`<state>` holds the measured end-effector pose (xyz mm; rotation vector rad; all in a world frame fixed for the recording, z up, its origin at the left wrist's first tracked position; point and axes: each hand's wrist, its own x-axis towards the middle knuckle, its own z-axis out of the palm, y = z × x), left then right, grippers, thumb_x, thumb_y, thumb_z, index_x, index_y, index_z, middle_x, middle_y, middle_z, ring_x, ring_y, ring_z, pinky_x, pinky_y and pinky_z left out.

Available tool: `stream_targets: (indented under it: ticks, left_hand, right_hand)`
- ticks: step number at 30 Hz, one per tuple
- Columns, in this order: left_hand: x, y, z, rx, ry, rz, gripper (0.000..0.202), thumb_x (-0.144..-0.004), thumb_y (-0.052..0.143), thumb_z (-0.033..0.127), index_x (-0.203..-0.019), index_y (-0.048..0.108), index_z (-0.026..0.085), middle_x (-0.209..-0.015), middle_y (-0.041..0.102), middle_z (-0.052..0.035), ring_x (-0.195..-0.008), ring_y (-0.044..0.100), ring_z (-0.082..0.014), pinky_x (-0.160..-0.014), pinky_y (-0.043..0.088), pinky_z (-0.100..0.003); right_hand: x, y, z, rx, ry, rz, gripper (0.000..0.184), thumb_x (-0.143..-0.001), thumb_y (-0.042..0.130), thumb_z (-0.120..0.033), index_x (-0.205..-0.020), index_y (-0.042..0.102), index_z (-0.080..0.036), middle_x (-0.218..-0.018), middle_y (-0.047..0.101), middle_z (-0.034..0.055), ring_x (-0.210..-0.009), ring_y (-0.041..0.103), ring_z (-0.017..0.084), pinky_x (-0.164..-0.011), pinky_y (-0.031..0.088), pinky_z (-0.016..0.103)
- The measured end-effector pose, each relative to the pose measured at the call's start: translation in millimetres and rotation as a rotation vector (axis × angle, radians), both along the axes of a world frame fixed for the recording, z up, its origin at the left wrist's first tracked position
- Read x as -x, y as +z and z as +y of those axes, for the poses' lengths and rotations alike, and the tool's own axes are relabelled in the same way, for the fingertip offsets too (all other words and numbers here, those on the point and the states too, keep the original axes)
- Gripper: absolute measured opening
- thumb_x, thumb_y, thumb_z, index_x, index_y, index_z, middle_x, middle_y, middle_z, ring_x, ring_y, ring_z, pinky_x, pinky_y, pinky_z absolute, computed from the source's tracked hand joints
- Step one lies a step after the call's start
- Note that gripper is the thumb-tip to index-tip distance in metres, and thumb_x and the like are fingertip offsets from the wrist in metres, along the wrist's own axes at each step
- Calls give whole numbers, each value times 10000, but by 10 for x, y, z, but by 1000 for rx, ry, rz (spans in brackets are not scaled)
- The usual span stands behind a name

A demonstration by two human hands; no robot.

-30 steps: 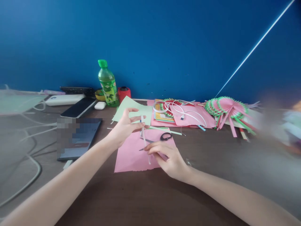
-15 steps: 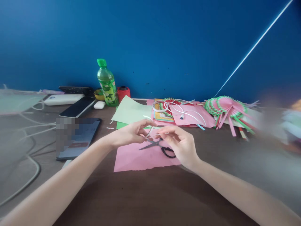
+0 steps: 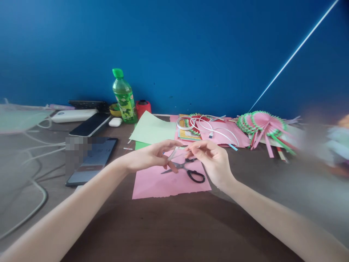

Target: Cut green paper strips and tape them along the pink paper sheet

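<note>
Above a pink sheet of paper [image 3: 160, 186], my left hand [image 3: 149, 155] pinches a narrow whitish strip [image 3: 171, 154] that curves between thumb and fingers. My right hand [image 3: 214, 160] is closed with thumb and fingertips together, on a thin pale length that looks like the other end of that strip. What the strip is made of I cannot make out. Below both hands, black-handled scissors [image 3: 181, 166] lie on the pink sheet, blades parted and pointing left.
Behind my hands lie pale green paper [image 3: 155, 128], a pink sheet [image 3: 223, 133] and a white cable [image 3: 188, 127]. Pleated paper rosettes [image 3: 261, 123] are at right. A green bottle [image 3: 124, 98], a phone [image 3: 89, 124] and a tablet-like device [image 3: 95, 160] are on the left.
My right hand has risen slightly and moved a little right. One finger of my left hand now reaches lower, over the scissor blades, and the strip sits lower.
</note>
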<state>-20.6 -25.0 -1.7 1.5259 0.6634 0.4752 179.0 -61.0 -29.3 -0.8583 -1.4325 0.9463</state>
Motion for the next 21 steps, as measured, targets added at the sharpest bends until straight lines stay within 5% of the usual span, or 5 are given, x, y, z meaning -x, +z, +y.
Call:
stream_targets:
  ticks: [8,13,18,21]
  left_hand:
    - [54,41,5,65,-31,23,561,-717,527,112,-1260,484,245,-1071,636,-96,-661,653,-160,-576,411,-247]
    - [193,-14,92,107,118,3,523,-697,557,134,-1212,513,214,-1088,627,-119,-553,600,-113,-576,426,-256]
    - [186,43,117,-183,312,115,506,-710,545,121,-1206,532,218,-859,677,-69,-714,632,-183,-530,393,-215]
    - [159,-7,151,-395,425,289,522,-694,544,134,-1205,532,242,-805,663,-29,-576,589,-150,-538,399,-225]
  right_hand:
    - [-13,25,-4,47,234,159,102,-814,585,-275,-753,584,-193,-730,621,-8,-610,607,104,-630,538,283]
    - [-105,221,19,17,215,231,187,-774,623,-345,-678,535,-210,-640,562,-27,-565,552,101,-528,510,252]
    - [-180,177,139,25,141,222,145,-799,592,-317,-711,537,-216,-725,587,-20,-598,554,96,-576,499,259]
    - [-218,97,225,-30,34,143,90,-823,560,-302,-788,568,-219,-838,583,-2,-679,563,98,-631,481,259]
